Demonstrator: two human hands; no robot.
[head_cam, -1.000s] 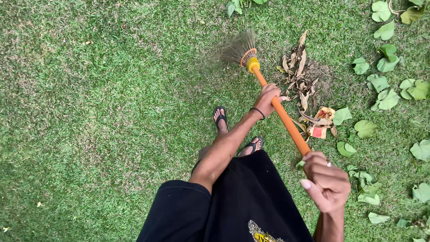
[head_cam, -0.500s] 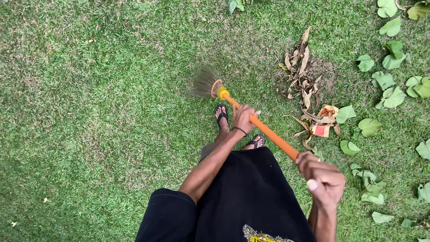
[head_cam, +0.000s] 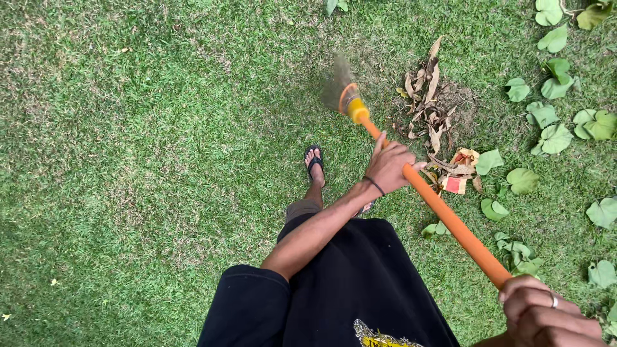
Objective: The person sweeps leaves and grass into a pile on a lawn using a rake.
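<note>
I hold a broom with a long orange handle [head_cam: 443,213] in both hands. My left hand [head_cam: 391,166] grips the handle near its middle, a dark band on the wrist. My right hand [head_cam: 543,313], with a ring on one finger, grips the top end at the lower right. The bristle head [head_cam: 337,83], blurred by motion, hovers over the grass just left of a pile of dry brown leaves [head_cam: 432,106]. A red and yellow scrap of wrapper [head_cam: 457,173] lies at the pile's near edge.
Lawn [head_cam: 141,160] fills the view. Broad green leaves [head_cam: 553,128] are scattered on the right. My foot in a black flip-flop [head_cam: 314,164] stands left of the handle, and my black clothing [head_cam: 347,289] fills the bottom centre.
The broom head swung left away from the leaf pile, then back right and up toward it. My left hand moved with the handle, and my right hand dropped lower in view.
</note>
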